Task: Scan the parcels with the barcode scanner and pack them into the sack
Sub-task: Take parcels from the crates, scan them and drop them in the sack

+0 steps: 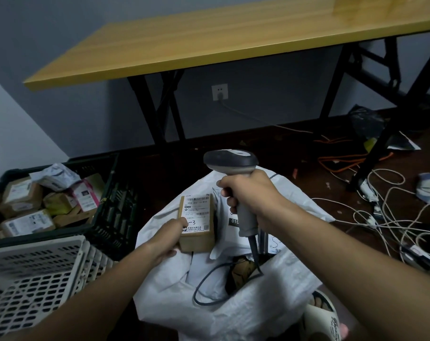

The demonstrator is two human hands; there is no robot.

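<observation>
My left hand grips a small brown cardboard parcel with a white barcode label facing up, held over the white woven sack. My right hand grips the handle of a grey barcode scanner, whose head is above and just right of the parcel. The scanner's dark cable loops down into the sack's mouth. Inside the sack lie white mailer bags and a brown parcel, partly hidden.
A dark crate at the left holds several parcels. A white perforated crate sits in front of it. A wooden table with black legs stands ahead. Tangled cables cover the floor at right. A slippered foot is beside the sack.
</observation>
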